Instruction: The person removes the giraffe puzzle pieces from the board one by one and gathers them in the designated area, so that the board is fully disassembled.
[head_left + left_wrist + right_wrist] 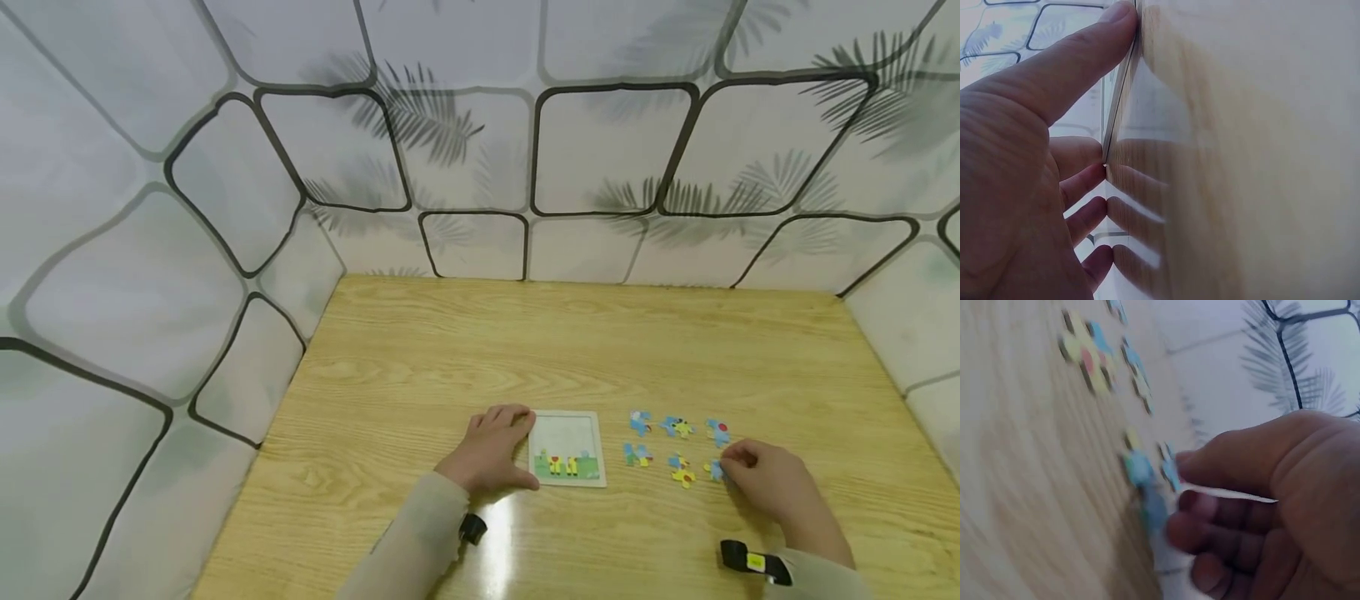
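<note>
A small square puzzle board [566, 433] lies flat on the table, pale-rimmed, with a green and yellow picture along its near part. My left hand [491, 450] holds its left side, thumb at the near corner and index finger at the far one. In the left wrist view the thumb [1079, 59] lies along the board's edge. To the right, my right hand [768, 479] is at a blue and yellow puzzle piece [715, 471]. In the right wrist view its thumb [1229, 456] and fingers are loosely bent with a gap between them; contact with the piece is unclear.
Several other loose pieces lie between board and right hand, among them a yellow piece with red [682, 473], a blue-green piece [637, 455] and a blue piece with a red spot [718, 432]. Patterned fabric walls [472, 242] border the wooden table [465, 350].
</note>
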The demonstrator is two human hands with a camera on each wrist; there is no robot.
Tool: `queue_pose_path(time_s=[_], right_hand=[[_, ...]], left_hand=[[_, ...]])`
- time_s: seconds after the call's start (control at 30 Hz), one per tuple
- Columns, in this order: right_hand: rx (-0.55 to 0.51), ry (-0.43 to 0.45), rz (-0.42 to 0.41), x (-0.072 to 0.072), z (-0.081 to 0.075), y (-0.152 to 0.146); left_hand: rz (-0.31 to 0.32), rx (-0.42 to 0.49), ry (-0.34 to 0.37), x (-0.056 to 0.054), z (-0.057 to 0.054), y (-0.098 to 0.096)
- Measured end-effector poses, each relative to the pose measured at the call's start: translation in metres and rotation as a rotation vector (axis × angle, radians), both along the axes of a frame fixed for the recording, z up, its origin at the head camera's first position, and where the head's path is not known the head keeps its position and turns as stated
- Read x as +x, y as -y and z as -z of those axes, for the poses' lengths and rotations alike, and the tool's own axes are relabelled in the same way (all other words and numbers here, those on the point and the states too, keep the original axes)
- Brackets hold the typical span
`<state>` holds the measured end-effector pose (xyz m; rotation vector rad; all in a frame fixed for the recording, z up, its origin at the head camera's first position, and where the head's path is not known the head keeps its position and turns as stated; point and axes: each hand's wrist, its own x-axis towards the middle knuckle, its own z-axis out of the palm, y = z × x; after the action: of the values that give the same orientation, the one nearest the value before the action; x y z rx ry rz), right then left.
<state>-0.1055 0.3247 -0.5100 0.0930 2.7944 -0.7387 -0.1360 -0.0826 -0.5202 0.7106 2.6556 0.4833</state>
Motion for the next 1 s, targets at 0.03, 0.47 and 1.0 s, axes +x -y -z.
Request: queue_pose_path(time_s=[0.03, 0.47, 1.0], right_hand=[[-0.011, -0.027, 0.009, 0.001, 0.0, 0.006], [-0.251, -0.144, -0.191, -0.005, 0.009, 0.125], [-0.166, -0.028, -0.456, -0.012, 0.003, 0.197]], left_hand=[[0.0, 0.004, 0.005, 0.001, 0.0, 0.0], [-0.001, 0.013, 0.004, 0.002, -0.003, 0.0], [-0.001, 0.007, -0.016, 0.002, -0.002, 0.0]])
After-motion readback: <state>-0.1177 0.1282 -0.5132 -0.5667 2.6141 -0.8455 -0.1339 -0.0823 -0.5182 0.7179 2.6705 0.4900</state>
